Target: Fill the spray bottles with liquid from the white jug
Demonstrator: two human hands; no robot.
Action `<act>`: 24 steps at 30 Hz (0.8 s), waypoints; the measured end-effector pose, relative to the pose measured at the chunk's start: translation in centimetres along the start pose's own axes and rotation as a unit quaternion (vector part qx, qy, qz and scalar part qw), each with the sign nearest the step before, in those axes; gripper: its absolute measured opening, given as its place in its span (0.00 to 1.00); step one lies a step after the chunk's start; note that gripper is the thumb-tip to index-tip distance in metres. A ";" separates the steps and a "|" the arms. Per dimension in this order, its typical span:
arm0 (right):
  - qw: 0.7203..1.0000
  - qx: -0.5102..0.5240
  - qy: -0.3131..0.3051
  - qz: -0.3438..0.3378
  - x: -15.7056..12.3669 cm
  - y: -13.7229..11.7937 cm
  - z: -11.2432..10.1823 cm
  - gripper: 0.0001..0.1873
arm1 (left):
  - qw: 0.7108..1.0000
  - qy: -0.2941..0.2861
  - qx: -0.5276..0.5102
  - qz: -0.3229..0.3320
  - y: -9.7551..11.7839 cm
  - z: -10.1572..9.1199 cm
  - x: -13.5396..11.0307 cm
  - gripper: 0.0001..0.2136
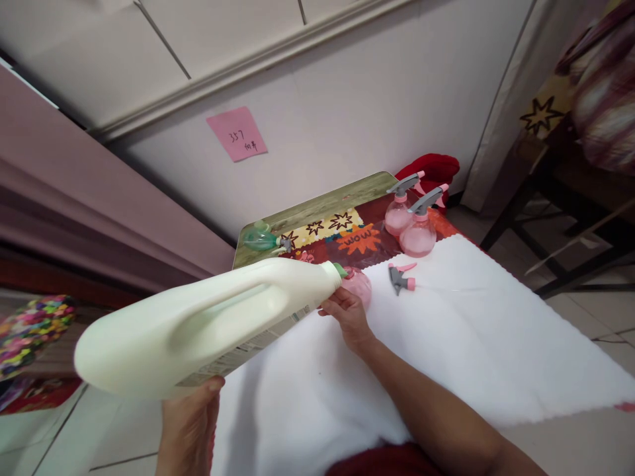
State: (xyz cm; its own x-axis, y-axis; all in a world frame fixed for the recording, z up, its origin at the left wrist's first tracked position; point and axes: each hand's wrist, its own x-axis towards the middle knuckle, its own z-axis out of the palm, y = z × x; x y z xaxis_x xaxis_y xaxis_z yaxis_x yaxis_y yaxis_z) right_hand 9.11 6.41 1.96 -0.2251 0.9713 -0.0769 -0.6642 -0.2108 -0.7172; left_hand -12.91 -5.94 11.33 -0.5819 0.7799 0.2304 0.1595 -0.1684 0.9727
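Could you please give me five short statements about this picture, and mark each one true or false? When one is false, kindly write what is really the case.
1. The left hand supports the large pale bottle from below. True.
2. A grey and pink spray head lies on the white cloth. True.
3. The large pale bottle stands upright on the white cloth. False: it is held tilted, with its mouth close to a round pink bottle by the right hand.
4. Two pink spray bottles at the far side have their sprayers fitted. True.
5. The right hand is holding the spray head. False: it lies apart from both hands.
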 end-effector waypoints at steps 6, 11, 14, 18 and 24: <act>1.000 0.005 0.000 0.004 0.0 0.0 0.0 0.15 | 1.000 -0.006 -0.004 0.006 -0.1 -0.1 0.1 0.32; 1.000 0.003 -0.002 -0.001 0.0 0.0 0.0 0.15 | 1.000 -0.008 -0.010 -0.001 -0.5 -0.5 0.3 0.33; 1.000 -0.002 0.001 -0.003 0.0 0.0 -0.1 0.16 | 1.000 -0.002 -0.013 -0.006 -0.7 -0.7 0.4 0.33; 1.000 -0.008 -0.001 -0.003 0.0 0.1 -0.2 0.17 | 1.000 0.003 -0.017 -0.014 -0.6 -0.5 0.2 0.31; 1.000 -0.011 0.000 -0.005 0.0 0.0 -0.1 0.17 | 1.000 0.004 -0.021 -0.010 -0.3 -0.2 0.1 0.32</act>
State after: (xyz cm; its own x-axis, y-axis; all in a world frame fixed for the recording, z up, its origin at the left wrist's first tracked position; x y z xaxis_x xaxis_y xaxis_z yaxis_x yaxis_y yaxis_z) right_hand 9.14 6.37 1.88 -0.2188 0.9733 -0.0695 -0.6505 -0.1986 -0.7331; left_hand -13.16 -5.96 11.07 -0.5914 0.7784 0.2105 0.1132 -0.1783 0.9774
